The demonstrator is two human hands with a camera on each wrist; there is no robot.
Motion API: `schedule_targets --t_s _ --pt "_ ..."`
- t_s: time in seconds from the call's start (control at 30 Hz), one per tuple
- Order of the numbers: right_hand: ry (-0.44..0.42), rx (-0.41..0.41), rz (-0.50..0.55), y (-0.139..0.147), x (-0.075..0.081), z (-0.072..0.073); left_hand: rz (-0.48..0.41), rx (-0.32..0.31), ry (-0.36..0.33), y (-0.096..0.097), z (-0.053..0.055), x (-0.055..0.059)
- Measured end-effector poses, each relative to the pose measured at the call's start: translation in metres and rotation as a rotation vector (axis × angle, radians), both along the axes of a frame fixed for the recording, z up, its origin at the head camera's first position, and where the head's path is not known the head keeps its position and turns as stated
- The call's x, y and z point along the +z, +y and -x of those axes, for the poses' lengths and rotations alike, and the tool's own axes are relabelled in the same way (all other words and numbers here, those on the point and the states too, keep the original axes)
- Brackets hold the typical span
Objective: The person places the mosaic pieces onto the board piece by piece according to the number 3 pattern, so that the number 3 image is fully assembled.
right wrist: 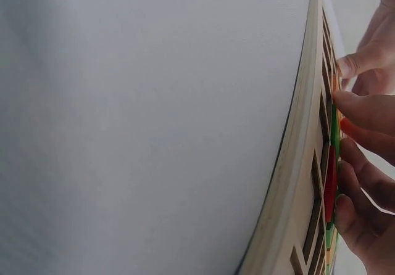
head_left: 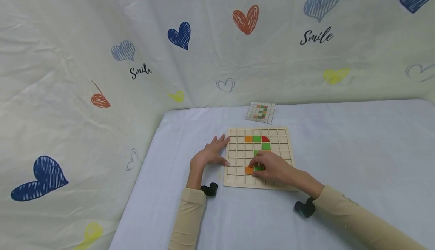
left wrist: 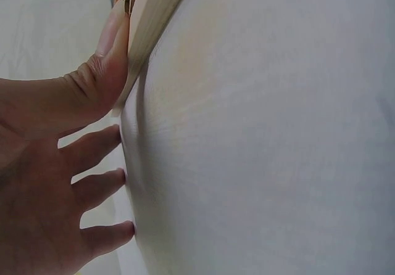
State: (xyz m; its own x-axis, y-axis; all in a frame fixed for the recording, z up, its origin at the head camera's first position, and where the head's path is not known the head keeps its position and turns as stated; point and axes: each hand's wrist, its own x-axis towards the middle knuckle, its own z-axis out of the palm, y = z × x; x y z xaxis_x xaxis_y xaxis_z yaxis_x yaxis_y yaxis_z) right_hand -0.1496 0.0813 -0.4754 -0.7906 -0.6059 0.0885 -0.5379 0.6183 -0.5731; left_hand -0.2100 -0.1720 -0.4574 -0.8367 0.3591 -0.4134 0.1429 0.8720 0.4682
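A square wooden grid board point(head_left: 236, 182) lies on the white-covered table, with orange, green and red flat tiles in some of its cells. My left hand point(head_left: 211, 154) is at the board's left edge, its fingers spread. The left wrist view shows the thumb point(left wrist: 111, 59) against the board's side and the other fingertips down by the cloth. Over the lower middle of the board, my right hand point(head_left: 273, 166) is bent, fingertips right at an orange tile point(head_left: 249, 170) and the green tile beside it. I cannot tell whether it pinches a tile. A red tile point(right wrist: 331, 185) shows by those fingers.
Behind the board lies a pattern card point(head_left: 261, 112) with a coloured figure on a grid. Black wrist devices point(head_left: 209, 189) sit below both wrists. A white curtain point(head_left: 204, 8) printed with hearts hangs around the table's back and left sides.
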Motion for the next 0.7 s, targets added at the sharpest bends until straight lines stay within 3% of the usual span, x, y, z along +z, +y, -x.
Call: schedule_targets --t_s 0.47,0.6,0.7 --pt "-0.016 -0.002 0.03 0.01 0.003 0.006 -0.017 -0.03 -0.002 -0.005 0.005 0.0" --pt "0.003 -0.061 0.036 0.024 0.007 0.007 -0.018 -0.009 0.008 -0.008 0.004 -0.001" --pt "0.027 -0.122 0.043 0.038 0.011 0.006 -0.017 0.023 0.06 -0.006 0.003 0.001"
